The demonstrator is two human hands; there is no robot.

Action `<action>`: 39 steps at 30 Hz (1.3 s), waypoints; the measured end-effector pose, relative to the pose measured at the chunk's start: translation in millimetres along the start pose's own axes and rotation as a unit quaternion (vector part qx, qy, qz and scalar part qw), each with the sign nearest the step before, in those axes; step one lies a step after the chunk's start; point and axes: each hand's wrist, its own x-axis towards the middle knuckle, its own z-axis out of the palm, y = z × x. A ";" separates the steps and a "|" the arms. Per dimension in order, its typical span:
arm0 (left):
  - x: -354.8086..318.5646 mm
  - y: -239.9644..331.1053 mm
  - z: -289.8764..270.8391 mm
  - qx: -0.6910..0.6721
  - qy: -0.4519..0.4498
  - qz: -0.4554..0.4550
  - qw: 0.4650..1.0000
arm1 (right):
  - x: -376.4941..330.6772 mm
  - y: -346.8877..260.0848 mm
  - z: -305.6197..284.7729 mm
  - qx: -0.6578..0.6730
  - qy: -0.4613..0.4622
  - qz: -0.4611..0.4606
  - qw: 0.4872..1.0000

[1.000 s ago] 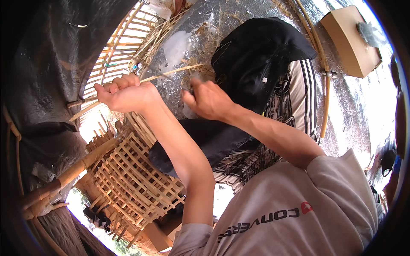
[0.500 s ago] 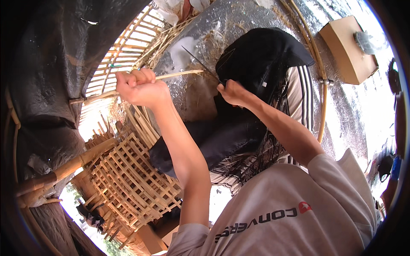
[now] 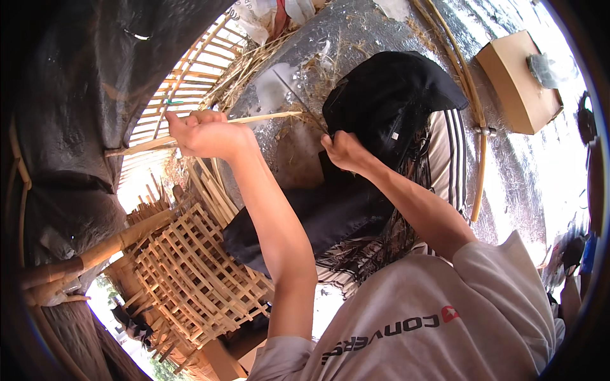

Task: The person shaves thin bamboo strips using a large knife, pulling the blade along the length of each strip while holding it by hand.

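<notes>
My left hand point(image 3: 206, 134) is closed in a fist around a thin bamboo strip point(image 3: 267, 117). One end of the strip points right, where it meets or crosses the knife blade; I cannot tell if they touch. The other end passes left beyond my fist. My right hand point(image 3: 346, 151) is wrapped around the handle of a knife point(image 3: 298, 98), mostly hidden in the grip. Its long, narrow dark blade slants up and to the left. A black cloth point(image 3: 387, 89) covers my raised leg beside the right hand.
A slatted bamboo lattice point(image 3: 200, 273) lies at lower left near a thick bamboo pole point(image 3: 121, 241). Split bamboo strips point(image 3: 211, 190) are stacked beside it. Shavings litter the silver-grey sheet point(image 3: 295, 51). A cardboard box point(image 3: 518, 82) stands at upper right, past a curved bamboo pole point(image 3: 480, 171).
Little has changed: both hands keep their grips, and both sit slightly lower in the picture. The strip lies a bit flatter against the knife blade. The whole view has shifted slightly.
</notes>
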 end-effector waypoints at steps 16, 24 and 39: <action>-0.9 -1.7 -18.9 -0.067 -0.278 -0.037 0.958 | -9.2 -13.5 -17.5 0.037 0.050 -0.121 0.991; -4.6 1.8 -16.1 -0.028 -0.117 0.009 0.993 | 3.3 -18.2 -16.0 -0.014 0.048 -0.033 0.998; 24.8 -6.3 -45.5 -0.110 -0.210 -0.071 0.969 | 9.5 1.2 -12.4 -0.016 -0.042 0.000 0.999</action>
